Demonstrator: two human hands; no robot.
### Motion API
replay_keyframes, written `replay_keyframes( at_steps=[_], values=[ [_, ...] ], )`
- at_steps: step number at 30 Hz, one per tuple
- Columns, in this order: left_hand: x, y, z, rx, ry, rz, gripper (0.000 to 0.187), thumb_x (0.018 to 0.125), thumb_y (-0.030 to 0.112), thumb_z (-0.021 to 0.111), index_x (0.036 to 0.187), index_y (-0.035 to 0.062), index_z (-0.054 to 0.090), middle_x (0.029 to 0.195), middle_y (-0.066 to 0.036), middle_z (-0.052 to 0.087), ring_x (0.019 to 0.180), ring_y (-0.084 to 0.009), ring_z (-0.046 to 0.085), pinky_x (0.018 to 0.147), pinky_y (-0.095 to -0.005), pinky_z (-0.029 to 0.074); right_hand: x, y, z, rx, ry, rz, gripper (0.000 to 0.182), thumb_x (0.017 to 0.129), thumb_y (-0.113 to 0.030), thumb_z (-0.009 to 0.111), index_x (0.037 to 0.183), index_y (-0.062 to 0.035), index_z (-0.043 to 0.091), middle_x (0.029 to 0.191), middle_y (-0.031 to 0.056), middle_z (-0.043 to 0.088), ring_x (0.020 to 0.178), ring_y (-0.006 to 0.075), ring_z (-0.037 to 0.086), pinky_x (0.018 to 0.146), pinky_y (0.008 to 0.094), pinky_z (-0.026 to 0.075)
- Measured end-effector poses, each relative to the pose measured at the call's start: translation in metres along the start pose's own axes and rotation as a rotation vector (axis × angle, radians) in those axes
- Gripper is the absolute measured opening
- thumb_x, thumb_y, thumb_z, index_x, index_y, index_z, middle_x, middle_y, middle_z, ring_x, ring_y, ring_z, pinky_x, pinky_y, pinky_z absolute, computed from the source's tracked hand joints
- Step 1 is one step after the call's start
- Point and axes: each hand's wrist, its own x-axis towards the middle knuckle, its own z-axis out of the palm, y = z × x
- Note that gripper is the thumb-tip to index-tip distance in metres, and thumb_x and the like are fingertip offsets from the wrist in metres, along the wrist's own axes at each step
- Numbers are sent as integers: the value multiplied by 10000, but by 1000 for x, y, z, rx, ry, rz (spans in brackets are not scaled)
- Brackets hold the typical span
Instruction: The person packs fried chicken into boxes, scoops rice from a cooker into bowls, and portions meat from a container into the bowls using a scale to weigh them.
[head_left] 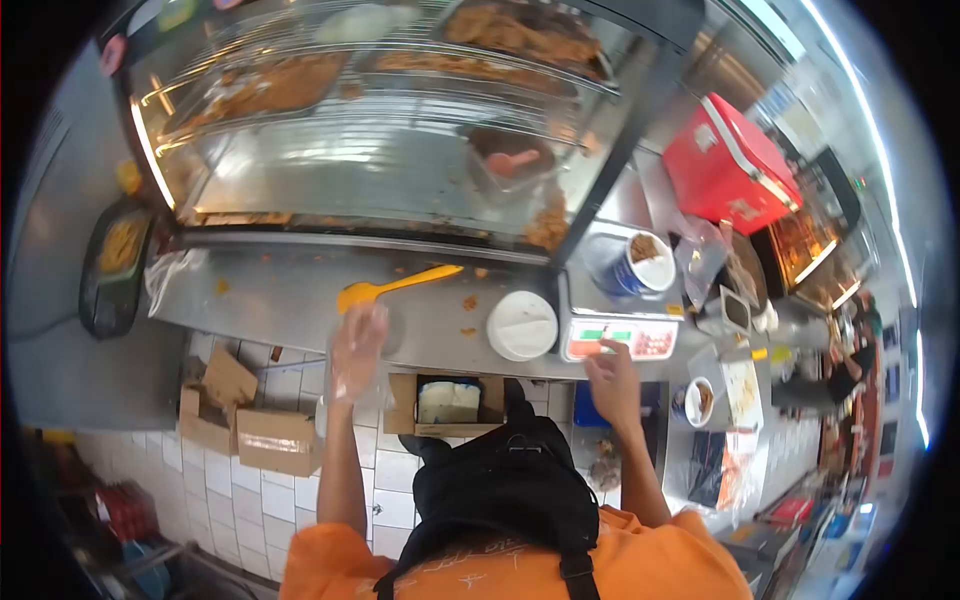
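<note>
My left hand (pixel 358 355), in a loose clear plastic glove, is blurred over the front edge of the steel counter. Its fingers stretch forward and overlap the broad end of a yellow spoon (pixel 400 286) lying on the metal. At the scale (pixel 622 337), my right hand (pixel 612 382) is bare, with a finger extended at the keypad and the others partly bent; nothing shows in it. A blue and white tub (pixel 632 266) with brown food inside sits tilted in view on the scale's plate. Just left of the scale lies a round white lid (pixel 522 326).
A glass display case (pixel 330 170) with trays of fried food rises behind the counter. To the right stand a red cooler box (pixel 730 165) and another food tub (pixel 699 400). Cardboard boxes (pixel 277 440) are on the tiled floor. A person (pixel 840 375) stands far right.
</note>
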Motion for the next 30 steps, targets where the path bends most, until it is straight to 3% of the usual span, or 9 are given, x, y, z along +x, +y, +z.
replay_keyframes(
  at_steps=[3, 5, 6, 9, 13, 19, 25, 27, 30],
  values=[
    [80, 31, 37, 232, 183, 322, 431, 944, 369, 605, 1229, 49, 555, 1182, -163, 614, 1093, -292, 590, 941, -412, 451, -39, 67, -66, 42, 175, 321, 365, 903, -130, 659, 1207, 19, 523, 921, 139, 697, 835, 170, 674, 732, 295, 540],
    [145, 60, 21, 209, 442, 248, 694, 946, 504, 543, 1442, 49, 375, 1448, -233, 406, 1334, -339, 406, 1083, -413, 342, -53, 73, -114, 62, 249, 449, 367, 908, -140, 654, 1210, 22, 524, 933, 131, 690, 823, 148, 660, 736, 267, 519],
    [175, 74, 14, 427, 730, -193, 675, 984, 555, 364, 1497, 119, 335, 1512, -212, 349, 1391, -385, 326, 1167, -429, 194, -60, 93, -134, 95, 309, 432, 368, 915, -128, 641, 1226, 22, 514, 944, 129, 689, 827, 138, 657, 730, 259, 515],
    [230, 61, -71, 116, 769, -134, 710, 962, 590, 404, 1454, 78, 389, 1415, -228, 464, 1235, -397, 494, 1042, -517, 353, -75, 127, -187, 262, 457, 460, 351, 958, -148, 594, 1256, 12, 497, 975, 133, 687, 842, 156, 655, 717, 254, 521],
    [248, 6, -124, 2040, 645, 114, 592, 946, 353, 493, 1439, 40, 399, 1347, -159, 540, 1157, -314, 564, 915, -472, 462, -107, 198, -237, 235, 518, 542, 343, 962, -166, 596, 1246, 1, 501, 986, 132, 683, 851, 159, 655, 746, 254, 523],
    [281, 3, -142, 1416, 754, 54, 571, 955, 345, 511, 1428, 43, 409, 1275, -156, 569, 1085, -281, 595, 835, -419, 497, -85, 227, -232, 158, 447, 567, 323, 960, -191, 584, 1210, 3, 520, 981, 152, 682, 900, 199, 671, 775, 295, 526],
    [210, 56, -53, 862, 901, 299, 551, 963, 337, 530, 1418, 46, 419, 1204, -152, 598, 1014, -249, 627, 755, -365, 531, -95, 340, -194, -796, 352, 528, 380, 994, -293, 510, 1230, 4, 486, 948, 191, 670, 831, 219, 688, 682, 312, 553],
    [151, 93, 20, 622, 835, 405, 545, 966, 334, 537, 1414, 47, 423, 1180, -151, 608, 990, -238, 637, 728, -347, 543, -87, 345, -188, 346, 323, 987, 422, 1000, -254, 457, 1262, 71, 395, 930, 219, 651, 676, 246, 692, 565, 330, 579],
    [57, 127, 181, 193, 309, 284, 535, 971, 330, 546, 1409, 48, 428, 1144, -149, 622, 954, -221, 653, 688, -321, 560, -82, 344, -163, 559, 421, 841, 358, 1012, -202, 385, 1250, 65, 370, 851, 204, 652, 581, 218, 667, 462, 324, 563]
  ],
)
